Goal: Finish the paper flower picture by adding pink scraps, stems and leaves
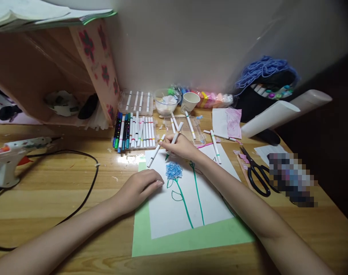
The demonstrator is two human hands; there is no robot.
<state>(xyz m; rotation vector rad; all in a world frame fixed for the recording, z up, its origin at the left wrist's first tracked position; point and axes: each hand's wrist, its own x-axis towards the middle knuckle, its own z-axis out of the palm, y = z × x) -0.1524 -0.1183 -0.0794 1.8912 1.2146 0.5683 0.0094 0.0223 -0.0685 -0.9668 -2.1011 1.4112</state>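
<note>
My right hand (179,146) grips a white marker (178,131) with a green tip, slanted just above the paper. Under it lies a white sheet (164,217) with a scribbled blue flower (174,170), green stems and outlined leaves; my right forearm hides part of the drawing. My left hand (144,187) rests palm down on the sheet's left edge, holding nothing, its fingers loosely bent. A capped white marker (156,151) lies near the sheet's top left corner, and another marker (215,147) lies on its upper right. Light green paper (142,244) sits beneath the white sheet.
Behind are a marker case (142,131), a clear bowl (166,105) and a paper cup (190,101). Black-handled scissors (258,177) lie at right, near white tubes (271,118). A glue gun (10,156) stands left, its black cord (95,179) looping across the table.
</note>
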